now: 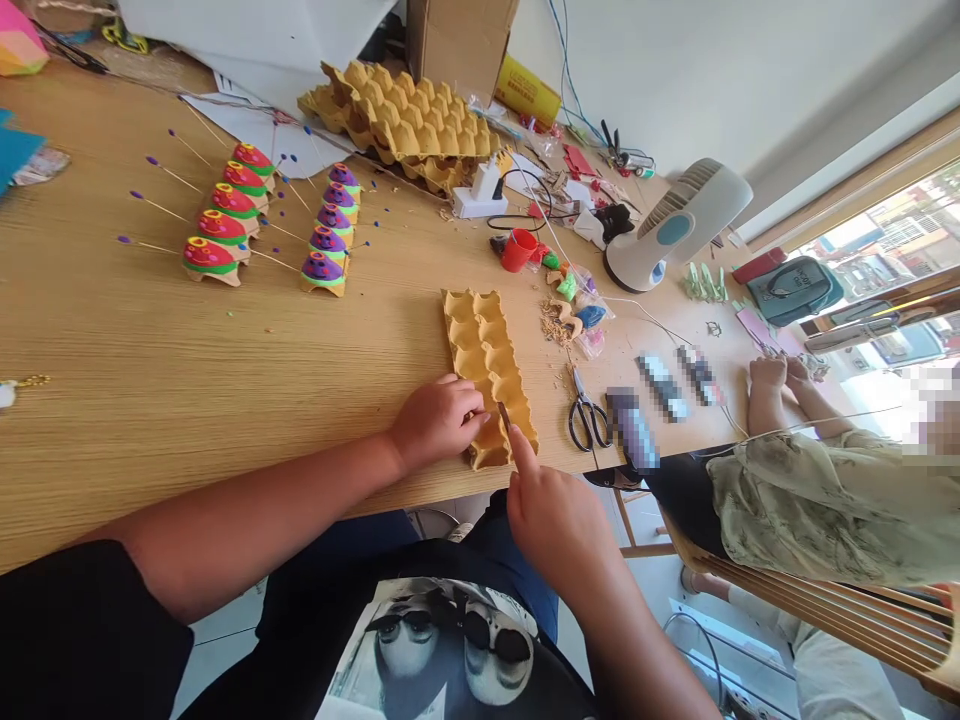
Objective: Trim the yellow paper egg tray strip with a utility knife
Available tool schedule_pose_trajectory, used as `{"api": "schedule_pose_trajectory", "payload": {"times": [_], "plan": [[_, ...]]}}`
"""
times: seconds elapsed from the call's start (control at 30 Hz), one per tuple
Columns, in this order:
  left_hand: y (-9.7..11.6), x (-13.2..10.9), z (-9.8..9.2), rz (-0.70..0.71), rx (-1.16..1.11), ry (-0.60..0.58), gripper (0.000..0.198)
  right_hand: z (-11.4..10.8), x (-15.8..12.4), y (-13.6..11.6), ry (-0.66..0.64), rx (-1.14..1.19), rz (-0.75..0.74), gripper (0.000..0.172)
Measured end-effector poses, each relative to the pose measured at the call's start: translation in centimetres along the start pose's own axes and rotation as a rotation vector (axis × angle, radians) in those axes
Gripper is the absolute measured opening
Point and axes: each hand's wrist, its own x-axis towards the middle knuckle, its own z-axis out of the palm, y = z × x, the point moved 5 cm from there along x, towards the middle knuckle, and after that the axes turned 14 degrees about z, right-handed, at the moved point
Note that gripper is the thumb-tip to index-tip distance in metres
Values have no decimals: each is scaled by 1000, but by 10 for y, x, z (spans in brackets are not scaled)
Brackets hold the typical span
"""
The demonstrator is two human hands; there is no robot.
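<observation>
A yellow egg carton strip (499, 360), two cups wide, lies on the table in front of me with its hollows facing up. My left hand (439, 420) rests at its left edge with curled fingers gripping the near part. In my right hand (559, 505) is a small knife (505, 416), its handle mostly hidden by the palm. The index finger stretches along the knife, whose thin blade points away from me over the near cups. Whether the blade touches the cardboard is hard to make out. Scissors (586, 415) with black handles lie just right of the carton.
Painted carton pieces in red (225, 215) and purple (328, 240), with stick legs, stand at the left. Stacked egg trays (412, 115), a power strip (480, 200), a red cup (519, 250) and a white fan (675, 225) are farther back. Another person's hands (780, 372) rest at the right.
</observation>
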Motion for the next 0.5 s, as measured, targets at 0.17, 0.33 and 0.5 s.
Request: {"api": "schedule_pose_trajectory", "payload": {"times": [0.17,0.33,0.5], "plan": [[-1,0,0,4,7,0,20,2,7,-4,25,8,1,63],[0,0,-2,11,1,3,20,5,-9,9,11,-7,-15,63],[0,0,-1,16,4,7,18,-1,-22,22,-19,53,-36,60]]}}
